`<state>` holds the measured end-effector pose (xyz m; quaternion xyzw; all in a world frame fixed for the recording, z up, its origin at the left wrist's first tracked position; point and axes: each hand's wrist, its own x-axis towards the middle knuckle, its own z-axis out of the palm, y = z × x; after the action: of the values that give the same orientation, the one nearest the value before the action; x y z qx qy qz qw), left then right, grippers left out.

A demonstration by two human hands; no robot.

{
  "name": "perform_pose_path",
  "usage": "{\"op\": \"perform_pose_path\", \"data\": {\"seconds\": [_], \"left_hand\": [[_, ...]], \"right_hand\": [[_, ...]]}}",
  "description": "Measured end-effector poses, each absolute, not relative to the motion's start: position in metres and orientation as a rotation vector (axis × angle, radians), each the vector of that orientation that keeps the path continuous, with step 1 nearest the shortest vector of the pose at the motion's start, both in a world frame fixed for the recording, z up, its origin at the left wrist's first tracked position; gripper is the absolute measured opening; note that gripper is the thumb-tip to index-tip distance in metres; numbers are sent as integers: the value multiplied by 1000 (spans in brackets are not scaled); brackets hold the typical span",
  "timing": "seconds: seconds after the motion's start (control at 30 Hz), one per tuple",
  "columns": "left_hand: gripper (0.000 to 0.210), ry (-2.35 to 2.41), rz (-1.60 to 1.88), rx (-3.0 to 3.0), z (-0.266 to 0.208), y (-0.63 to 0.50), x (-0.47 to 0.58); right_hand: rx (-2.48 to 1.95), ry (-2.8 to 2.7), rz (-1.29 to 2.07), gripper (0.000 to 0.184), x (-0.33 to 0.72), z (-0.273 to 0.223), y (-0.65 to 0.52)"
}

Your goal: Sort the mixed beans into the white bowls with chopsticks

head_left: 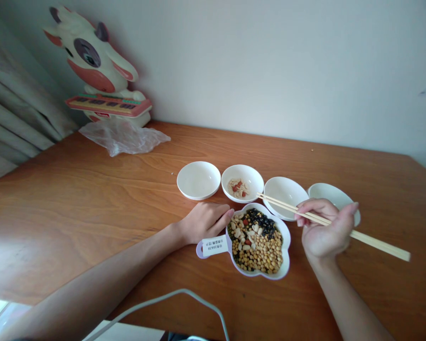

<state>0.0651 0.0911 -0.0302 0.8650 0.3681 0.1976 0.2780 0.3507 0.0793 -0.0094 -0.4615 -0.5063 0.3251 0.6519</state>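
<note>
My right hand holds a pair of wooden chopsticks, palm turned up. Their tips lie over the gap between the second and third white bowls, with nothing visible between them. My left hand rests on the table, fingers curled and the thumb side at the rim of a flower-shaped bowl with a labelled lilac handle. Peanuts, yellow beans, black beans and small green beans fill that bowl. Behind it stands a white bowl with a few peanuts, some red-skinned. Another white bowl sits beside it, partly behind the chopsticks.
An empty white bowl stands at the row's left end; another bowl at the right end is partly hidden by my right hand. A cow toy with a keyboard and a clear plastic bag are back left. A white cable loops in front.
</note>
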Motion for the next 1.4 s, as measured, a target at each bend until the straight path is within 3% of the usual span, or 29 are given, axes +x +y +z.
{"op": "perform_pose_path", "data": {"seconds": [0.63, 1.4], "left_hand": [[42, 999, 555, 2332, -28, 90, 65], [41, 993, 545, 2341, -31, 91, 65]], "right_hand": [[-885, -1616, 1059, 83, 337, -7, 62], [-934, -1796, 986, 81, 338, -23, 64]]}}
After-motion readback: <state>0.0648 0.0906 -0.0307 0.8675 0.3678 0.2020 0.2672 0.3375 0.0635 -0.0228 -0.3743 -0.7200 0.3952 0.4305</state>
